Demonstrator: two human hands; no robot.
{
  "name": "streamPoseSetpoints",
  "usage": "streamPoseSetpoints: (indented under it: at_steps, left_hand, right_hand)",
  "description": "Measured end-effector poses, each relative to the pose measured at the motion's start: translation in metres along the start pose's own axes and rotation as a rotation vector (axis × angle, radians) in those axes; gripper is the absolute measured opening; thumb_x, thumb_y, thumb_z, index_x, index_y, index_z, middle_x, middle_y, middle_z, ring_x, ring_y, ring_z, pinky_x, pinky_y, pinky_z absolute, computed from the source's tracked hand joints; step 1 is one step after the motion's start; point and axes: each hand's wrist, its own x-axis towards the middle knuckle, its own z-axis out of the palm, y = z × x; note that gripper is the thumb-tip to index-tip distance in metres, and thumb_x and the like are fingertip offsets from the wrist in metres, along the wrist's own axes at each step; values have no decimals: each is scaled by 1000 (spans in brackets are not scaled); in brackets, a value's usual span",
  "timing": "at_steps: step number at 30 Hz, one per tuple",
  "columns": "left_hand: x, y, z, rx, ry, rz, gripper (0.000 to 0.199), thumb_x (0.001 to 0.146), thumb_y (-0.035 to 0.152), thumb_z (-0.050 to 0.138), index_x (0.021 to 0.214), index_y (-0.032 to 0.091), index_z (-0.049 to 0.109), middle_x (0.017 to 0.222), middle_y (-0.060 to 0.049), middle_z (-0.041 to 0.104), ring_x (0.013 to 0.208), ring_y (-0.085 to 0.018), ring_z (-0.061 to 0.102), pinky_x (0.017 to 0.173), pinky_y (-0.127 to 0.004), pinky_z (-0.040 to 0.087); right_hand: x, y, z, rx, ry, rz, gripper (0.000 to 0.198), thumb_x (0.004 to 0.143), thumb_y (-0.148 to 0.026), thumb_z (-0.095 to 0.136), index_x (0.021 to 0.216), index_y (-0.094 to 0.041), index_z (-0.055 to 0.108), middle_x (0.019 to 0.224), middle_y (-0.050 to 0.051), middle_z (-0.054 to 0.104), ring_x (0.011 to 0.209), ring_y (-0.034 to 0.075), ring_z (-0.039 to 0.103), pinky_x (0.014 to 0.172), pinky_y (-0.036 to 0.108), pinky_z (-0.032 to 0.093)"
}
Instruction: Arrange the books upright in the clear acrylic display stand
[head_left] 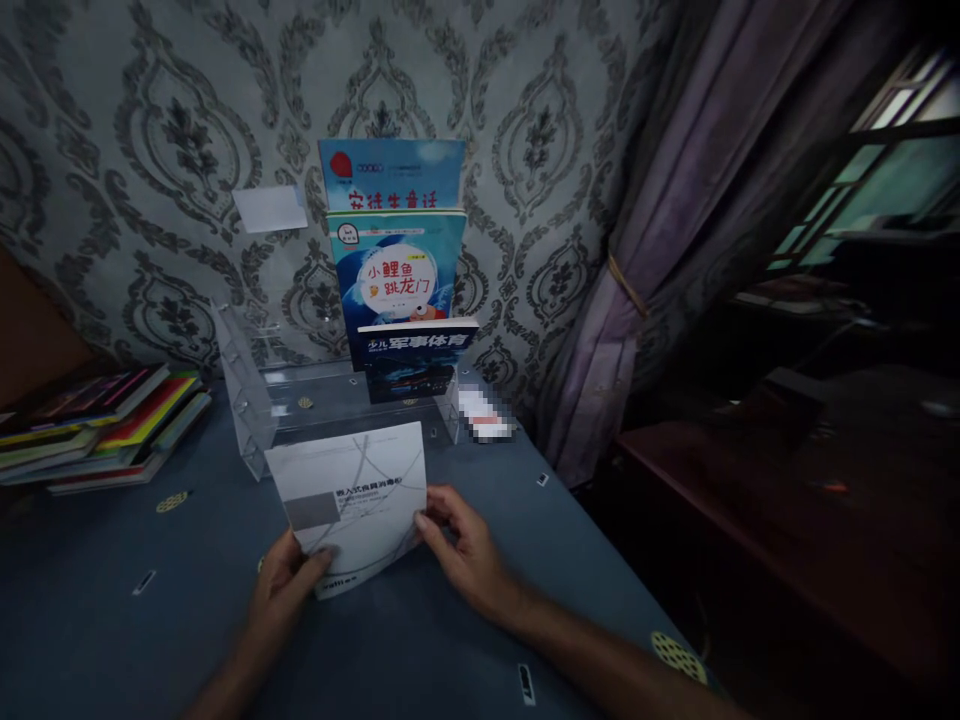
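Observation:
A white printed booklet (375, 530) with a grey block and dark lettering is held up in front of me, slightly curved. My left hand (289, 575) pinches its lower left edge, the thumb lying over the front. On the right edge, my right hand (457, 540) grips it with thumb in front and fingers behind. Beyond the booklet stands a clear tiered display rack (247, 400). Its right side holds a dark blue book (416, 365), a light blue book with a fish (397, 265) and, farthest back, another blue book (394, 170). A small white booklet (270, 210) is at the upper left.
Several colourful books lie stacked (127, 425) at the table's left. Beside the rack's right foot is a white item, partly blurred out (484, 415). The table (585, 600) ends in a slanting right edge, with a tied purple curtain (600, 330) behind.

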Motion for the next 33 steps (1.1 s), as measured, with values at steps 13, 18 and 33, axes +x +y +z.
streamPoseSetpoints:
  at_steps: [13, 18, 33]
  left_hand:
    - [2, -12, -12, 246, 101, 111, 46, 68, 58, 84, 94, 21, 75, 95, -8, 79, 95, -32, 72, 91, -39, 59]
    - [13, -15, -12, 400, 94, 193, 41, 72, 57, 81, 92, 22, 77, 96, -9, 79, 98, -35, 71, 86, -38, 57]
    - [64, 77, 57, 385, 185, 549, 29, 74, 32, 78, 57, 26, 56, 60, -1, 51, 70, -23, 55, 72, -29, 43]
  right_hand:
    - [-3, 0, -5, -71, -19, -58, 21, 101, -32, 48, 113, -23, 63, 96, 4, 70, 84, 17, 67, 76, 28, 55]
    - [1, 3, -13, -181, -4, -46, 20, 103, -33, 45, 107, -23, 62, 88, 3, 67, 80, 16, 64, 75, 28, 52]
    - [72, -15, -52, -352, 254, -244, 20, 102, -35, 46, 91, -23, 57, 80, 1, 61, 73, 17, 59, 69, 28, 45]
